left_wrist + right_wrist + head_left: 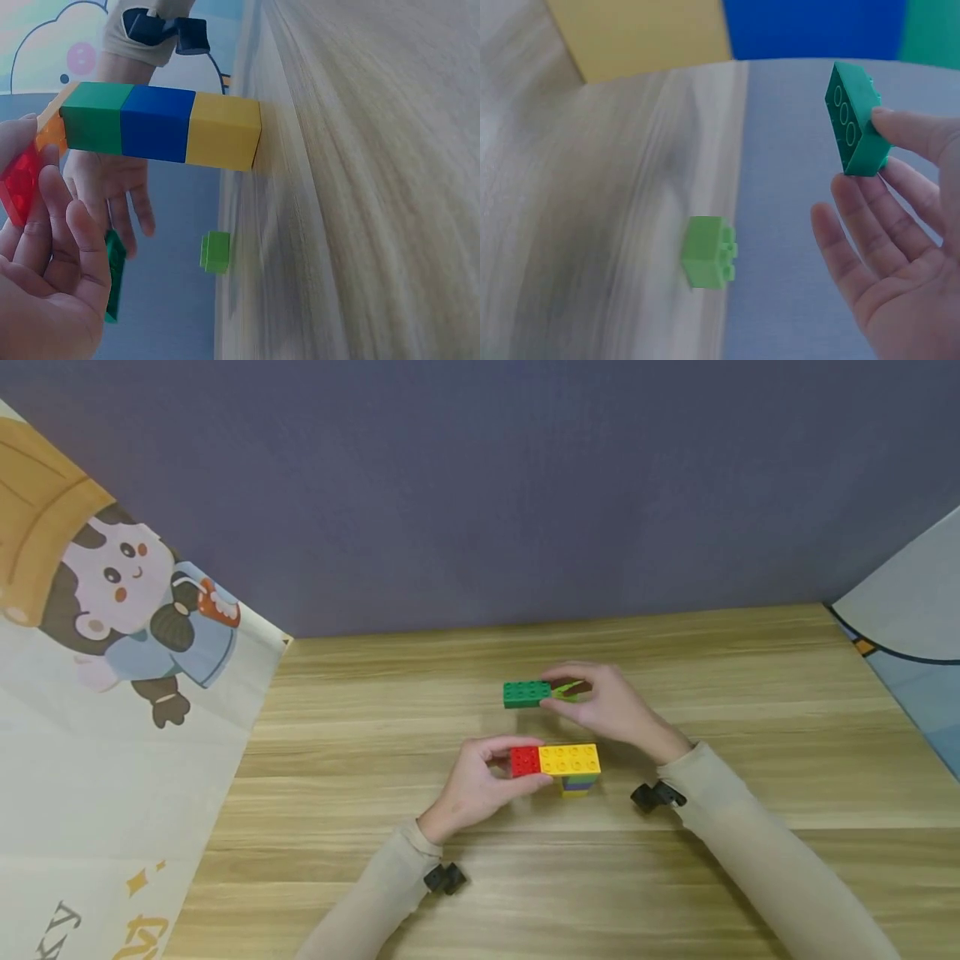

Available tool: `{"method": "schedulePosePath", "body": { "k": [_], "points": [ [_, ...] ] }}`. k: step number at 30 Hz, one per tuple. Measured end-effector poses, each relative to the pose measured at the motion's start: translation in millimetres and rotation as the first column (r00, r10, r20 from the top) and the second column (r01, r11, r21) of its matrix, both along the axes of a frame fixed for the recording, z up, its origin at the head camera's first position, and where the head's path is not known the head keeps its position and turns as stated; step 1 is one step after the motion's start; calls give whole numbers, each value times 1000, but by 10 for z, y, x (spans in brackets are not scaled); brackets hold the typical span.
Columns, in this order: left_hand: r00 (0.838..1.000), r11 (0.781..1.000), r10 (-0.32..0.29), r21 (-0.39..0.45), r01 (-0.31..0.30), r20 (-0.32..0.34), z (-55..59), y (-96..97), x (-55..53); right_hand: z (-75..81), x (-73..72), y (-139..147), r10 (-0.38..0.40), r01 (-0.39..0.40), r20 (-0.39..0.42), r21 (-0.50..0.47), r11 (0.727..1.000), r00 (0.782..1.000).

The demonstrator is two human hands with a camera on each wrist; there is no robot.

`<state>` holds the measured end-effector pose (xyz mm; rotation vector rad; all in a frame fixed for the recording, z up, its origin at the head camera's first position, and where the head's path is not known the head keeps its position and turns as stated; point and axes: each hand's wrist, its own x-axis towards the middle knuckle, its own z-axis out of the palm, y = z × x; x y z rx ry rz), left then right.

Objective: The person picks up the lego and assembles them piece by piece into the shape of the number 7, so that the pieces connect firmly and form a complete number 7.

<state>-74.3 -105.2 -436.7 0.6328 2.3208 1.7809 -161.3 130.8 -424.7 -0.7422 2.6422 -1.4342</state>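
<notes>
Dark green brick (527,694) is off the tabletop (337,735), beyond the stack as the person sees it, studs up; underside tubes show in the right wrist view. Right hand (606,697) pinches it by its right end, thumb against fingers. Left end sticks out free. Fine for aiming; likely weak against twist. A longer grip along the sides would probably seat it squarer.

Red brick (525,762) is in the left hand (476,781), thumb and fingers gripping its sides. It sits at the left end of the top yellow brick (568,759); can't tell if the two are joined. Yellow caps a single upright column: green block (94,118), blue block (157,124), lower yellow block (223,131) on the tabletop. Left end overhangs. I'd support that end from below and press only over the column; load on the overhang could tip it.

Light green brick (705,253) stands loose on the tabletop, studs up, near the right hand, which isn't gripping it. Watch the spare right fingers: they spread loosely and could clip the column on the way in.

Pose: left forearm comes in from lower left, right from lower right and reaching farther. Black wrist cameras (445,878) sit at both cuffs; give the column clearance.
</notes>
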Motion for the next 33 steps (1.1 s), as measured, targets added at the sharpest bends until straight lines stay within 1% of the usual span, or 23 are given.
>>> {"method": "schedulePosePath", "body": {
  "k": [5, 10, 16, 21, 24, 28, 30, 33],
  "points": [
    [1000, 1000, 10, -11, -10, 7, -2, -1, 1, 83, 86, 87, -28, 27, -12, -36, 999, 1000],
    [1000, 1000, 18, -17, -18, 10, -4, 3, 0, 143, 178, 154, -34, 30, -59, -74, 997, 998],
    [999, 1000, 25, -5, -25, 37, 8, 12, 13, 175, 264, 210, -47, 39, -91, -83, 996, 995],
    [998, 1000, 26, -5, -26, 52, -3, 4, 15, 214, 368, 248, -45, 33, -132, -93, 995, 990],
    [998, 1000, 24, -10, -23, 54, -8, -2, 10, 240, 447, 259, -47, 31, -142, -111, 993, 989],
    [998, 1000, 14, -12, -14, 60, -12, -9, 30, 271, 612, 261, -70, 58, -101, -121, 991, 992],
    [998, 1000, 9, -10, -9, 58, -16, -13, 40, 279, 687, 250, -70, 58, -91, -120, 991, 993],
    [999, 1000, -6, 2, 6, 51, -21, -20, 55, 274, 780, 223, -50, 34, -107, -143, 989, 993]
  ]
}}
